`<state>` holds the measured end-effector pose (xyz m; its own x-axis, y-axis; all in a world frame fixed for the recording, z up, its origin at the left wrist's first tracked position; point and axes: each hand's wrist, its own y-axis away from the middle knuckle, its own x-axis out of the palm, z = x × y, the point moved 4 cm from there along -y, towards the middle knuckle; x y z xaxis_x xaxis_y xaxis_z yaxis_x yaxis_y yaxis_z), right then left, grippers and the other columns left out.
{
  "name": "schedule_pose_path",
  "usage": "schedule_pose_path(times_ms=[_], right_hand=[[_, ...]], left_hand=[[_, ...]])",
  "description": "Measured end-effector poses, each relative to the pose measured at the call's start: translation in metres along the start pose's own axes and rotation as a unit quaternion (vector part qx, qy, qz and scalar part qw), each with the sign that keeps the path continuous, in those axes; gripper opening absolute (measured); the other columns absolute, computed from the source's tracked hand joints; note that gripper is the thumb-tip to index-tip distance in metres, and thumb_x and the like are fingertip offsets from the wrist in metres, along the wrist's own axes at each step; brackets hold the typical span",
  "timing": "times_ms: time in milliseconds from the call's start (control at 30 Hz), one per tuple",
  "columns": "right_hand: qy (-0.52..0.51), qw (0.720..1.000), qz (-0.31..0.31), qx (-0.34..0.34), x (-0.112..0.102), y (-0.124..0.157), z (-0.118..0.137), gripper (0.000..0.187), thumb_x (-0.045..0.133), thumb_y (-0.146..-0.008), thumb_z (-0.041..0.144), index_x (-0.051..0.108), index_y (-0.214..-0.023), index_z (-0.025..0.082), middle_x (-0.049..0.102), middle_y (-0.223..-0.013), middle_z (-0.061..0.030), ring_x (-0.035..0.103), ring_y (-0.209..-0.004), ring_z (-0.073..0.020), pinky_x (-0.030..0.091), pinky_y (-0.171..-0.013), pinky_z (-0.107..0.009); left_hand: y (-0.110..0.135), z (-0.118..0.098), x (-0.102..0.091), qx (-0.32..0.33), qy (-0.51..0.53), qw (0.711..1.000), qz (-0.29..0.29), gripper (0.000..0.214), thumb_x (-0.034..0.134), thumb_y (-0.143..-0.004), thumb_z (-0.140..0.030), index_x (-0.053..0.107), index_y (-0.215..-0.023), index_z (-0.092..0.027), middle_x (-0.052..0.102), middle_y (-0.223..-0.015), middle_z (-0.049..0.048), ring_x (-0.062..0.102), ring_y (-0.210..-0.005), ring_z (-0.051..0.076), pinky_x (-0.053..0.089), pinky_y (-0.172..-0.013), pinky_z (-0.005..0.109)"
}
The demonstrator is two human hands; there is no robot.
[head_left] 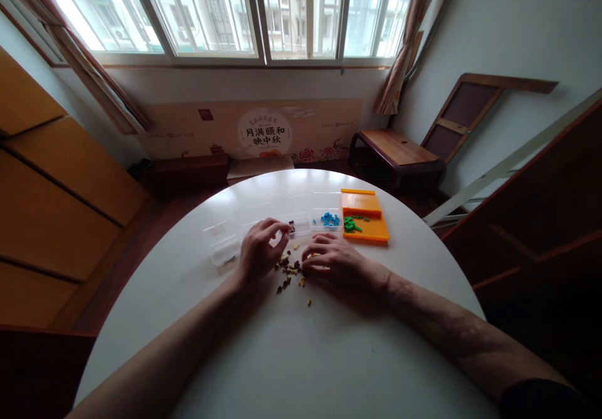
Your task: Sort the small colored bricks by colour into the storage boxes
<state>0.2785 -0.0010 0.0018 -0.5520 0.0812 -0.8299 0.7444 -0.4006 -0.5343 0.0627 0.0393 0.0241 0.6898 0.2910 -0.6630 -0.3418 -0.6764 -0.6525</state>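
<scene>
My left hand (pixel 259 248) hovers over a clear plastic compartment box (pixel 263 221) on the round white table (pixel 291 344). Its thumb and forefinger are pinched on a small dark piece (pixel 292 225). My right hand (pixel 332 259) lies on the table with its fingers curled at the edge of a loose pile of tiny brown and yellow pieces (pixel 289 271). What its fingertips hold, if anything, is hidden. Blue pieces (pixel 330 219) fill one compartment of the box. Green pieces (pixel 350 223) lie on an orange tray (pixel 369 218).
A small clear lid or box (pixel 221 243) sits left of my left hand. Beyond the table stand a low wooden bench (pixel 395 149), a printed cardboard panel (pixel 263 132) under the window, and wooden cupboards (pixel 51 206) at the left.
</scene>
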Motion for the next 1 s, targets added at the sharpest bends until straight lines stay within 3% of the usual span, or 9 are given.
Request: schedule_pose_path(times_ms=[133, 300, 433, 533, 700, 1000], right_hand=[[-0.02, 1.0, -0.011, 0.017, -0.003, 0.0, 0.001, 0.007, 0.07, -0.108, 0.028, 0.077, -0.11, 0.028, 0.081, -0.115, -0.0021, 0.07, -0.105, -0.0198, 0.051, -0.109, -0.041], [-0.062, 0.996, -0.06, 0.037, -0.009, 0.0, -0.002, 0.005, 0.071, -0.107, 0.026, 0.076, -0.107, 0.027, 0.081, -0.111, -0.0023, 0.071, -0.102, -0.02, 0.053, -0.106, -0.04], [-0.104, 0.981, -0.127, 0.103, -0.013, 0.003, -0.011, 0.003, 0.074, -0.105, 0.027, 0.077, -0.106, 0.026, 0.081, -0.111, -0.0045, 0.072, -0.102, -0.0209, 0.055, -0.101, -0.04], [-0.139, 0.969, -0.155, 0.133, -0.016, 0.004, -0.016, 0.006, 0.075, -0.105, 0.03, 0.078, -0.105, 0.024, 0.08, -0.11, -0.006, 0.072, -0.1, -0.0211, 0.056, -0.099, -0.04], [-0.163, 0.964, -0.158, 0.138, -0.018, 0.002, -0.012, 0.009, 0.073, -0.106, 0.031, 0.078, -0.104, 0.024, 0.08, -0.108, -0.006, 0.071, -0.1, -0.0211, 0.056, -0.098, -0.041], [-0.162, 0.967, -0.136, 0.145, -0.018, -0.001, -0.009, 0.009, 0.074, -0.106, 0.034, 0.078, -0.103, 0.026, 0.08, -0.107, -0.0048, 0.072, -0.099, -0.0218, 0.055, -0.103, -0.043]], left_hand=[[0.001, 0.002, 0.001, -0.005, 0.007, 1.0, 0.005, 0.02, 0.067, -0.1, -0.02, 0.079, -0.115, -0.024, 0.078, -0.109, 0.005, 0.068, -0.082, 0.018, 0.057, -0.083, 0.036], [0.001, 0.0, 0.001, 0.013, 0.047, 0.999, 0.013, 0.018, 0.068, -0.099, -0.021, 0.081, -0.111, -0.024, 0.077, -0.107, 0.0057, 0.069, -0.082, 0.017, 0.059, -0.08, 0.034], [0.003, -0.01, 0.001, 0.084, 0.097, 0.991, 0.038, 0.018, 0.069, -0.099, -0.022, 0.081, -0.112, -0.025, 0.078, -0.107, 0.0067, 0.073, -0.086, 0.017, 0.061, -0.078, 0.032], [0.005, -0.016, 0.003, 0.153, 0.074, 0.984, 0.057, 0.015, 0.077, -0.096, -0.031, 0.081, -0.109, -0.026, 0.08, -0.105, 0.0069, 0.076, -0.09, 0.019, 0.062, -0.081, 0.034], [0.008, -0.017, 0.007, 0.223, 0.035, 0.973, 0.055, 0.012, 0.08, -0.101, -0.038, 0.082, -0.107, -0.028, 0.083, -0.097, 0.0028, 0.078, -0.084, 0.016, 0.06, -0.08, 0.031], [0.006, -0.02, 0.004, 0.244, 0.034, 0.969, 0.027, 0.008, 0.079, -0.102, -0.029, 0.081, -0.109, -0.028, 0.083, -0.097, 0.0007, 0.077, -0.083, 0.014, 0.058, -0.079, 0.03]])
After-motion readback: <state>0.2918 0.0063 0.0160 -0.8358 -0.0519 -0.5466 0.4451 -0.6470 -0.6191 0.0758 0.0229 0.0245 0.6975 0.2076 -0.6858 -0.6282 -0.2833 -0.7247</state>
